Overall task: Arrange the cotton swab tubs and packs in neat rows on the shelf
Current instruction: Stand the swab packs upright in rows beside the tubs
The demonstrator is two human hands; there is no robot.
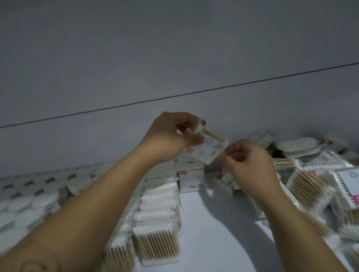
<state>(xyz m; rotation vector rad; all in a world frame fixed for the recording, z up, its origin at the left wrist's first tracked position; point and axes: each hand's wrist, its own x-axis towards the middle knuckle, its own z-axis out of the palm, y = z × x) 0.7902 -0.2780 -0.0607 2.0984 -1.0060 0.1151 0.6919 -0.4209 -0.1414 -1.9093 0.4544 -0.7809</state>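
Round white tubs (8, 212) stood packed at the left of the shelf (214, 236). Swab packs (153, 213) ran in rows mid-shelf, a loose heap (324, 185) sprawled right, and one pack (208, 153) was held tilted above.

Hands: two, the left hand (169, 137) and right hand (247, 164), holding one cotton swab pack (209, 152) between them. Directly below that pack: two upright labelled packs (191, 179), one behind the other. Left of it: two rows of packs (157, 234), at least five in the nearer row; blur bars a firmer count. Farther left: round tubs (8, 212), over a dozen lids, exact figure indeterminable. Right of it: one loose heap (324, 183), well over ten packs.
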